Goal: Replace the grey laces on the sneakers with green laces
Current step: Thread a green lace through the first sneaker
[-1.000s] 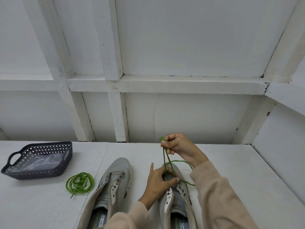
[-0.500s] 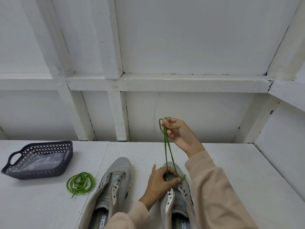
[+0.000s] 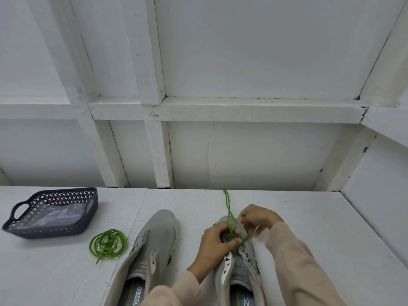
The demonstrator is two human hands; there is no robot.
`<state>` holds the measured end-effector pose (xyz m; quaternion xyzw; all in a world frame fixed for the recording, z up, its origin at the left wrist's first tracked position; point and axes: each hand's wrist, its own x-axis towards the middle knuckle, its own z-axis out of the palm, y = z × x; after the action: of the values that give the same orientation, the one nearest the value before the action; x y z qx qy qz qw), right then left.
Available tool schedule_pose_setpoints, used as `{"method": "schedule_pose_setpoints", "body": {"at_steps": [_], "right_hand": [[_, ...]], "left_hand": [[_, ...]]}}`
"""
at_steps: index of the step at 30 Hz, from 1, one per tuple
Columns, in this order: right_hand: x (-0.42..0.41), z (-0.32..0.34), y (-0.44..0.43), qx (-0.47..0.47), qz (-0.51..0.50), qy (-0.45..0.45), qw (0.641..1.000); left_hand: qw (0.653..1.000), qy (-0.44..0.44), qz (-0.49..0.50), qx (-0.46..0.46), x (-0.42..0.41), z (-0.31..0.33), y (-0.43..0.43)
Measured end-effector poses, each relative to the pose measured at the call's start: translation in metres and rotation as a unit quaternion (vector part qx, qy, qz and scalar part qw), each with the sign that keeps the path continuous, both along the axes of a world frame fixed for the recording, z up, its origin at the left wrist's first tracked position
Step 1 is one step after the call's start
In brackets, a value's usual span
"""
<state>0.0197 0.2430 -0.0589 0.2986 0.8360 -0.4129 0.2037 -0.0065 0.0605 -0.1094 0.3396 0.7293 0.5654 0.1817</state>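
The dark perforated plastic basket [image 3: 55, 231] sits far left on the white counter [image 3: 331, 235], coiled green lace [image 3: 107, 242] just right of it, then the unlaced grey mesh sneaker [image 3: 155, 234]. The left hand [image 3: 215, 242] now pinches the second green lace [image 3: 228, 209] at the right grey sneaker [image 3: 241, 265], by the front eyelets. The right hand [image 3: 258, 217] has dropped from up high to the toe, fingers curled but blurry, can't tell if they're gripping.
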Motion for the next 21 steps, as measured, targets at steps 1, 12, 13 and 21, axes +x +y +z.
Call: {"method": "schedule_pose_setpoints", "body": {"at_steps": [1, 12, 13, 21], "right_hand": [[0.0, -0.003, 0.002, -0.025, -0.017, 0.024, 0.999], [0.004, -0.022, 0.008, -0.248, -0.153, 0.222, 0.931], [0.004, -0.022, 0.008, -0.271, -0.162, 0.242, 0.917], [0.018, -0.003, 0.019, -0.233, -0.085, 0.176, 0.953]], "left_hand": [[1.0, 0.004, 0.0, 0.001, 0.0, 0.0, 0.0], [0.997, 0.045, -0.02, 0.052, 0.001, 0.001, 0.001], [0.997, 0.051, -0.023, 0.054, 0.001, 0.001, 0.001], [0.995, 0.075, -0.014, 0.061, -0.001, -0.004, 0.003]]}}
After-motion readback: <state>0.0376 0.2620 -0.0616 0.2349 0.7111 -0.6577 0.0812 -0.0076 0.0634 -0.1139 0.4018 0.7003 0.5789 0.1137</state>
